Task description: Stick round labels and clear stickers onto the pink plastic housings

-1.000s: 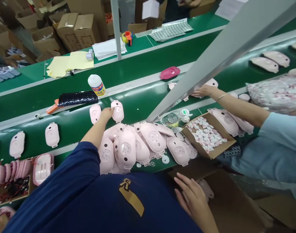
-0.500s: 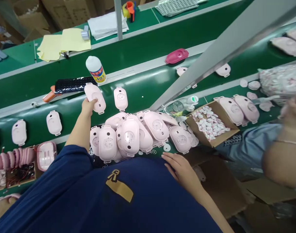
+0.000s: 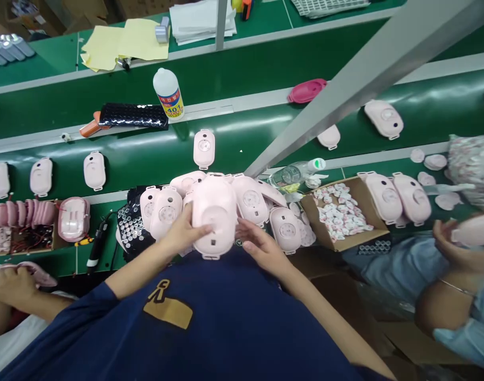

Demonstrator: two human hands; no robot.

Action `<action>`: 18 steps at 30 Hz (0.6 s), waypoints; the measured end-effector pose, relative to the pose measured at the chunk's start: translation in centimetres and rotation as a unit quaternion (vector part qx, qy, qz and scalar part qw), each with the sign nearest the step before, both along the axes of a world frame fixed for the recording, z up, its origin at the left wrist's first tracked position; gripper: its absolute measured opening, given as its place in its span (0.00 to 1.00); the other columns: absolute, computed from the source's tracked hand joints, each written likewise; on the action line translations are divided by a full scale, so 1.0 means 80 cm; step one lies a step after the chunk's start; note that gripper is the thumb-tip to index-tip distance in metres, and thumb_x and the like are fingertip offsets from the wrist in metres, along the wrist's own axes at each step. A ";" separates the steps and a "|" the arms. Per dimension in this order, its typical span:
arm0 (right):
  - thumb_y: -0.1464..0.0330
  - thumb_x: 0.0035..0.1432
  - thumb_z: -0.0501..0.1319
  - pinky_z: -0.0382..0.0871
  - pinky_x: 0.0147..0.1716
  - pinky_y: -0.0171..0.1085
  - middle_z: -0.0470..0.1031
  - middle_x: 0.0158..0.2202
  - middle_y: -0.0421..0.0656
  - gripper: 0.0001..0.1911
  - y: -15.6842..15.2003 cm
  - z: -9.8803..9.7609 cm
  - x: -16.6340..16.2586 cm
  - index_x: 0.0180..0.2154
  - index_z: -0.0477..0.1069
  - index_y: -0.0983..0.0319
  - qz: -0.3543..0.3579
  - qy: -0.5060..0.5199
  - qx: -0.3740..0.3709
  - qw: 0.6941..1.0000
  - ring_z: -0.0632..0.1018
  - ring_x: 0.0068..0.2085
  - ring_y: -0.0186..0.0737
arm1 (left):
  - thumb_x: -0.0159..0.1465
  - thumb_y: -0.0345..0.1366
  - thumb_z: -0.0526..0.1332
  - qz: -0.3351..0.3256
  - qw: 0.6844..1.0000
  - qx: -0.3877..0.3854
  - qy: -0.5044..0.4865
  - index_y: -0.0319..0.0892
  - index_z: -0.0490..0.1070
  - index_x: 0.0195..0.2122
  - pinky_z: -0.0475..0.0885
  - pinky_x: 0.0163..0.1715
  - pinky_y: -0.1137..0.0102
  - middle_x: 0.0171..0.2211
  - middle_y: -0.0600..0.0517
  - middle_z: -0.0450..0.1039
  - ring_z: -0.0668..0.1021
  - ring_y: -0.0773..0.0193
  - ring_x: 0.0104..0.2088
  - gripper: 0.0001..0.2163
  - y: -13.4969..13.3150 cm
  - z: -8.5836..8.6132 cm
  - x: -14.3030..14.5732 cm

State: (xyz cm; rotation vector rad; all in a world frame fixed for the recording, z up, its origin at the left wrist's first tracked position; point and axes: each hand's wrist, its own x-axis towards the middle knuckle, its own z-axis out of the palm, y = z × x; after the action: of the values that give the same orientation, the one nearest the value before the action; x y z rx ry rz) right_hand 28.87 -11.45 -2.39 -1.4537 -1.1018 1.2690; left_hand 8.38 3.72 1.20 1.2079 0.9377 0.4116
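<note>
A pale pink oval plastic shell (image 3: pixel 213 218) is held close to my chest between both hands. My left hand (image 3: pixel 182 233) grips its left side with the thumb laid across the face. My right hand (image 3: pixel 257 244) touches its right edge with fingers curved. Behind it lies a heap of the same pink shells (image 3: pixel 250 197) at the near edge of the green conveyor belt (image 3: pixel 146 151). More single shells ride on the belt, one of them (image 3: pixel 204 148) just beyond the heap.
A white glue bottle (image 3: pixel 168 94) and a black blister sheet (image 3: pixel 133 115) sit on the rail beyond the belt. A cardboard box of small white-pink parts (image 3: pixel 345 211) stands right. A grey slanted post (image 3: pixel 345 84) crosses overhead. Other persons' hands work at left (image 3: pixel 11 286) and right (image 3: pixel 452 246).
My left hand came back from the belt and now grips a shell near my chest. My right hand rose from the table edge to the shell's right side. The view tilted down.
</note>
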 end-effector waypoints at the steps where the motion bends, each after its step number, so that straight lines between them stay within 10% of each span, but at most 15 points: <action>1: 0.52 0.62 0.63 0.76 0.53 0.50 0.77 0.56 0.49 0.30 0.002 0.001 0.000 0.62 0.65 0.56 -0.007 0.067 -0.014 0.998 0.80 0.53 0.49 | 0.52 0.48 0.75 -0.023 1.000 0.004 0.000 0.42 0.67 0.58 0.74 0.53 0.56 0.55 0.42 0.74 0.75 0.44 0.56 0.35 -0.015 0.002 0.015; 5: 0.52 0.55 0.67 0.71 0.59 0.54 0.77 0.58 0.48 0.33 -0.009 -0.014 0.024 0.59 0.67 0.57 -0.096 0.166 -0.058 0.980 0.77 0.57 0.53 | 0.60 0.52 0.68 -0.077 0.997 0.005 -0.026 0.41 0.69 0.59 0.75 0.50 0.57 0.54 0.40 0.75 0.78 0.47 0.52 0.30 -0.049 -0.004 0.045; 9: 0.55 0.53 0.66 0.65 0.64 0.56 0.74 0.60 0.46 0.33 -0.005 -0.044 0.074 0.60 0.66 0.55 -0.191 0.087 -0.064 0.976 0.74 0.61 0.53 | 0.62 0.50 0.64 0.029 0.992 0.086 0.089 0.42 0.74 0.52 0.75 0.47 0.59 0.48 0.42 0.78 0.79 0.52 0.45 0.22 -0.034 -0.017 0.016; 18: 0.60 0.54 0.61 0.70 0.56 0.60 0.78 0.49 0.51 0.35 0.066 -0.066 0.086 0.63 0.63 0.61 -0.083 -0.106 -0.079 0.988 0.78 0.50 0.54 | 0.60 0.39 0.64 0.139 0.956 0.091 0.240 0.43 0.70 0.57 0.64 0.62 0.50 0.60 0.40 0.70 0.74 0.45 0.59 0.23 0.001 -0.071 -0.030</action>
State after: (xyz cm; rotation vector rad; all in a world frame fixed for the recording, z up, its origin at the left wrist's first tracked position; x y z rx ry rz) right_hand 35.72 -6.20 -7.70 -1.7949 -1.0098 1.1235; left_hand 6.02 3.80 -4.52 1.3777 1.5272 0.4425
